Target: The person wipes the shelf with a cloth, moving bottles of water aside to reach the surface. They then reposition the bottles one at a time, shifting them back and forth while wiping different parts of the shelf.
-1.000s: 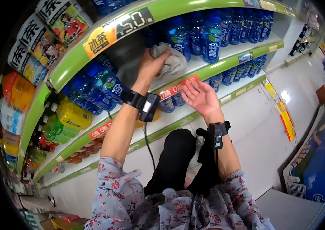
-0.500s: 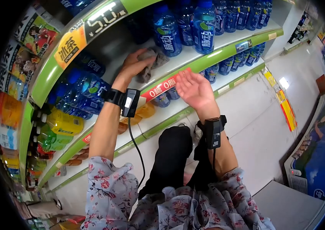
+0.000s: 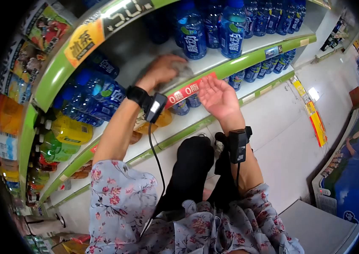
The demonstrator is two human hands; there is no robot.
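My left hand (image 3: 161, 71) is closed on a grey cloth (image 3: 183, 73), pressed to the white shelf (image 3: 207, 63) behind its green front edge. Both hand and cloth are blurred. Right beyond them stand blue drink bottles (image 3: 194, 36) in upright rows. My right hand (image 3: 219, 98) hangs in front of the shelf edge, palm up and fingers loosely spread, with nothing in it. Its fingertips overlap the end of a red label strip (image 3: 188, 92) in this view. Each wrist wears a black strapped device with a cable.
On the left, more blue bottles (image 3: 97, 95) lie on their sides near yellow drink bottles (image 3: 72, 130). A curved price rail (image 3: 82, 44) runs above my left hand. Below are lower shelves of bottles. A large blue printed box (image 3: 353, 169) stands on the right, beside a grey surface (image 3: 315, 224).
My left hand has slid the cloth a little to the right along the shelf, towards the upright bottles. My right hand has stayed nearly still, palm up.
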